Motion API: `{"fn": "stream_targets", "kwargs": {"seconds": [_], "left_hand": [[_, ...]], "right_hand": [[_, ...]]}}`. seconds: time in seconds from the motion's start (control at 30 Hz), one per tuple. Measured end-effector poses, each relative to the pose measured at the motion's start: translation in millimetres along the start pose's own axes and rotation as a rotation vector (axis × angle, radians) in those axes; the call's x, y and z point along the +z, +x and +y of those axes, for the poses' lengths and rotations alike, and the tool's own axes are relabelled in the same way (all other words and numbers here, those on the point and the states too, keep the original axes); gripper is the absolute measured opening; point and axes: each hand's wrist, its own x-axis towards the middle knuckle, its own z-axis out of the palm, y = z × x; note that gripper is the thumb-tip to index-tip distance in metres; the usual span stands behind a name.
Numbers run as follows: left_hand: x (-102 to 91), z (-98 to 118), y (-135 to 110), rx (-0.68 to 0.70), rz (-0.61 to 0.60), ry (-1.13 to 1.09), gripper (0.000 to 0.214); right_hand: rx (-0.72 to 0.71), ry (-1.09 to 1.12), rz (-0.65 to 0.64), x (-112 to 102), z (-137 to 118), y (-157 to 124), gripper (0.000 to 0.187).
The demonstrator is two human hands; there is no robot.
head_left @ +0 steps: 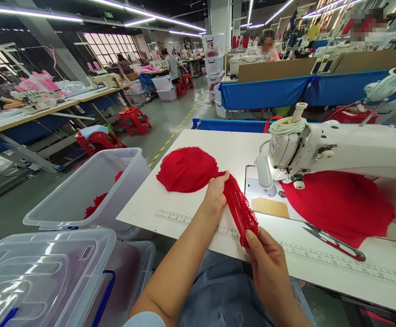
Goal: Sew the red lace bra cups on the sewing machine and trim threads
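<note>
Between my two hands stretches a strip of red lace fabric [239, 205], slanting down toward me over the table's front part. My left hand [215, 194] grips its upper end, close to a rounded red fabric piece [187, 169] that lies on the white table. The lower end is pinched in my right hand [264, 254], near the front edge. Whether the strip joins the rounded piece behind my left fingers I cannot tell. To the right, another red fabric piece [337, 204] lies partly under the white sewing machine [341, 147]. Thread snips [336, 240] rest against its front edge.
A clear plastic bin [82, 190] with red fabric inside stands left of the table [140, 206]. Nearer me is a lidded clear bin [41, 268]. Printed rulers run along the table front. Red stools [135, 120] and other sewing stations with people fill the background.
</note>
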Motion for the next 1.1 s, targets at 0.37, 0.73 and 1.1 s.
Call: {"fn": "stream_targets", "kwargs": {"seconds": [0.37,0.73,1.1], "left_hand": [[3.5,-13.9,-44.9,-0.121,-0.242,-0.022,0.02],[11.9,-26.5,-69.7,-0.085,-0.303,0.014,0.036],[19.9,-30.7,-83.2,0.012,-0.31,0.044,0.038]], "right_hand": [[0.037,0.055,-0.101,-41.3,-23.6,20.8,0.043],[0.167,0.318,-0.021,-21.1,-36.6,27.4,0.052],[-0.026,0.368,0.221,-10.8,-31.8,36.8,0.039]]}}
